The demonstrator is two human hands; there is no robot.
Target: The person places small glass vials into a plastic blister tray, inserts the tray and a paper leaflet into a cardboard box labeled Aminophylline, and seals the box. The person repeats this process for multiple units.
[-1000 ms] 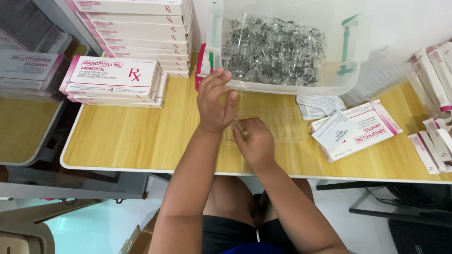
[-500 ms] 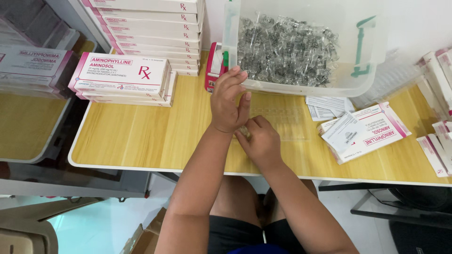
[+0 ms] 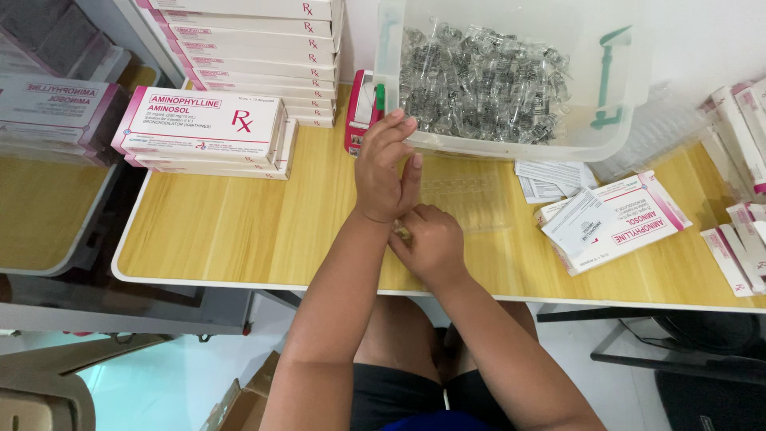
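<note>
My left hand (image 3: 385, 166) is raised over the wooden table (image 3: 239, 231) with its fingers stretched toward the clear plastic bin (image 3: 614, 48) of small glass ampoules (image 3: 479, 84). Its heel rests against my right hand (image 3: 431, 243). That hand is curled into a loose fist just below it, closed on a small brownish item (image 3: 401, 232) that is mostly hidden. A clear ribbed plastic tray (image 3: 472, 195) lies flat on the table right beside both hands.
White-and-pink medicine boxes are stacked at the left (image 3: 199, 128) and back (image 3: 255, 48). An open box with folded leaflets (image 3: 610, 219) lies at the right, with more boxes at the right edge (image 3: 738, 255). A red tape dispenser (image 3: 363, 112) stands by the bin.
My hands have stayed together at the table's middle. The left hand's fingers have straightened and reach a little closer to the bin.
</note>
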